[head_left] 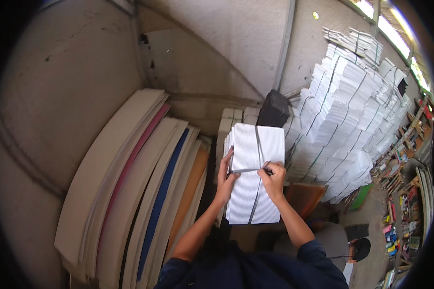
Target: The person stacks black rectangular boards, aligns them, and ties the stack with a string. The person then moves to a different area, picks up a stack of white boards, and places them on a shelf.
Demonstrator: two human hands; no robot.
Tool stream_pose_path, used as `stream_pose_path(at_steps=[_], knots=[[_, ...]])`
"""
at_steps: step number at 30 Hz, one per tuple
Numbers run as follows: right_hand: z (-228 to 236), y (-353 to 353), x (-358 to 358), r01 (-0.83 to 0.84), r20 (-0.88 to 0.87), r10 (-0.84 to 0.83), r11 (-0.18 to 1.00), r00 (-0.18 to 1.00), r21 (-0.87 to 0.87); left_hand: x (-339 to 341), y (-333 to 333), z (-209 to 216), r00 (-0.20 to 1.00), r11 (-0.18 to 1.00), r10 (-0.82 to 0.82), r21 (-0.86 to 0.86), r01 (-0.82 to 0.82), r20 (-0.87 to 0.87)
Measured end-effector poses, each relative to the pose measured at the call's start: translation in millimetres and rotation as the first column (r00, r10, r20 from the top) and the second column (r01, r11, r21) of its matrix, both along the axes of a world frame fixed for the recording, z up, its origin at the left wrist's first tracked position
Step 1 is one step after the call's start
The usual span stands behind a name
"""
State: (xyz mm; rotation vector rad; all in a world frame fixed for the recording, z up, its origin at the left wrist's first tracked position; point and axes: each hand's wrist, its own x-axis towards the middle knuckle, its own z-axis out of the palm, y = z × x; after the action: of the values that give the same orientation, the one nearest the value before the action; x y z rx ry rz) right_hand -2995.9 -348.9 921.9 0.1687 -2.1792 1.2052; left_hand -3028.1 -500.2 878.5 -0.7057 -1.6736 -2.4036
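Head view, looking down. Left hand (225, 176) lies flat against the left edge of a white bundle of paper sheets (253, 173), fingers pressed together and pointing up along that edge. Right hand (272, 179) sits on the bundle's top face, right of centre, fingers curled and pinching the grey strap (248, 169) where its crosswise and lengthwise runs meet. The bundle lies straight ahead of the body, at the middle of the view, resting on a stack of similar white bundles (236, 118) whose tops show just beyond its far edge. Left edge of the bundle stands close to the leaning boards (144, 192): large curved sheets in cream, one maroon, one blue, one orange, propped against the grey wall (67, 96); little free room on that side. Right of the bundle, an orange-brown sheet (306, 197) lies just below the right forearm. A black block (274, 110) rests at the bundle's far right corner. Beyond, to the right, a tall pile of white strapped bundles (352, 111) rises toward the wall. Far right, an open strip of floor (373, 226), then shelves with small coloured items (405, 212), too small to tell apart.
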Motion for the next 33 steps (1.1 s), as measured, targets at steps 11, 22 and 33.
stream_pose_path(at_steps=[11, 22, 33], knots=[[49, 96, -178, 0.296, -0.093, -0.296, 0.955, 0.951, -0.007, -215, 111, 51, 0.96, 0.961, -0.276, 0.002, 0.277, -0.051], [54, 275, -288, 0.453, -0.093, -0.451, 0.892, 0.887, -0.007, -369, 278, 51, 0.813, 0.822, -0.563, 0.003, 0.57, -0.15], [42, 363, -372, 0.47, 0.096, -0.472, 0.881, 0.876, 0.048, -560, 337, -44, 0.914, 0.726, -0.201, -0.68, -0.103, -0.352]])
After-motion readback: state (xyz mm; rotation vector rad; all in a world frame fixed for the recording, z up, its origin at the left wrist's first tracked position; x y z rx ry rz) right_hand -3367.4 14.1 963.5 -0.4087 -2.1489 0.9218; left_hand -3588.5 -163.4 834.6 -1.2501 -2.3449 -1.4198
